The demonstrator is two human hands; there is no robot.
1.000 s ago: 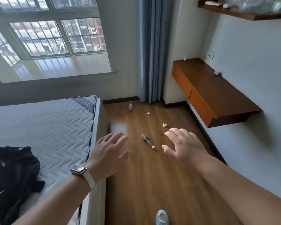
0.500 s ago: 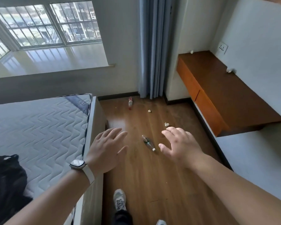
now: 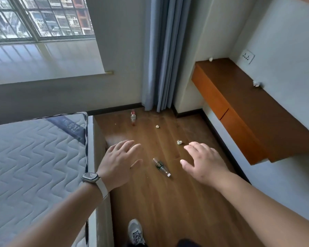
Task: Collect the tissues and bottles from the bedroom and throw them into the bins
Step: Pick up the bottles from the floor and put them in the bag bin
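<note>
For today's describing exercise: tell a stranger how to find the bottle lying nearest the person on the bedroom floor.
Start at the wooden floor between the bed and the wall-mounted desk. Between the left hand and right hand lies a clear plastic bottle on its side. Unlike the red-labelled bottle near the curtain, it has a dark green label and a white cap.

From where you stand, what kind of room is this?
Most likely a bedroom: a bare quilted mattress on the left, a curtain by the window, and a wall-mounted desk on the right.
</note>
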